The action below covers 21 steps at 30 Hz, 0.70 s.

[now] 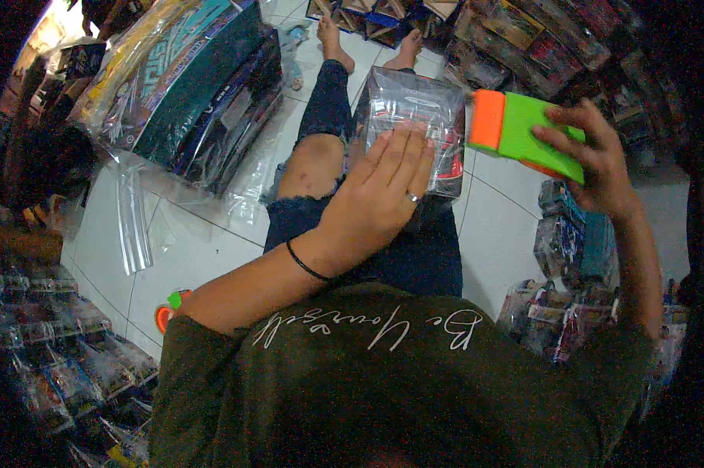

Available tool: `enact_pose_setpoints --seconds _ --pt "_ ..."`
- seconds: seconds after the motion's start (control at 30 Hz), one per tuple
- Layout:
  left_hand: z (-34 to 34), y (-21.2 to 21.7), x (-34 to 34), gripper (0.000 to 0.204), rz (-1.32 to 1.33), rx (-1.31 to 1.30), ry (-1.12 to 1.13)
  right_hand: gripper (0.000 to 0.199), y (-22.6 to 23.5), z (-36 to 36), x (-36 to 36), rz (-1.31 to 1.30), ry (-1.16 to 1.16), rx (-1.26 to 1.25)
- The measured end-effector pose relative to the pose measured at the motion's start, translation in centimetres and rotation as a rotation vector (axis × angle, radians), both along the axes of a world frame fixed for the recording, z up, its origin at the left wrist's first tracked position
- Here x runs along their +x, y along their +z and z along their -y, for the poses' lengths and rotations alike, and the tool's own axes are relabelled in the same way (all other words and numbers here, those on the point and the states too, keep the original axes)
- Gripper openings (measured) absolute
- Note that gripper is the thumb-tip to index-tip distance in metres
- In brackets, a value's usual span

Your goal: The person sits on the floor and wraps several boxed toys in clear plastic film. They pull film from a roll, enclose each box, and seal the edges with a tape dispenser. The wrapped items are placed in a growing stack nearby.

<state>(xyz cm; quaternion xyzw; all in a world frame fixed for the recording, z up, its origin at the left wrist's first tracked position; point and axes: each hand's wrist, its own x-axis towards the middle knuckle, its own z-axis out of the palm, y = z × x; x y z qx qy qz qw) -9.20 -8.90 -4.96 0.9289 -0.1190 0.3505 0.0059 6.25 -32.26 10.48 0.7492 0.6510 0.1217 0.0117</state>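
Note:
A box wrapped in clear plastic (414, 97) rests on my lap. My left hand (387, 175) lies flat on its top, fingers stretched out, with a ring on one finger. Just right of the box, my right hand (601, 156) grips a green and orange tape dispenser (527, 132). The dispenser's orange end points toward the box and is close to its right side. Whether any tape runs between them, I cannot tell.
Large plastic-wrapped packages (203, 101) stand at the upper left on the white tiled floor (200, 257). A clear plastic strip (133, 234) lies below them. An orange and green item (164, 316) shows beside my left elbow. Packaged goods (562, 242) sit to the right.

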Motion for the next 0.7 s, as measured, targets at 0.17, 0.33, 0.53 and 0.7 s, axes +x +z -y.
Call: enact_pose_setpoints --seconds 0.17,0.33,0.53,0.7 --pt "0.1 -0.7 -0.6 0.049 -0.023 0.047 0.013 0.063 -3.2 1.8 -1.3 0.06 0.029 0.182" --pt "-1.0 0.1 -0.9 0.063 -0.078 -0.078 -0.105 0.043 -13.3 0.7 2.3 -0.035 -0.016 -0.258" --pt "-3.1 0.3 0.8 0.077 -0.014 -0.762 -0.176 0.055 -31.3 9.3 7.3 -0.493 -0.905 0.759" --pt "-1.3 0.1 1.0 0.072 -0.298 -1.629 -0.404 0.061 -37.7 6.4 6.1 -0.456 -1.388 0.281"
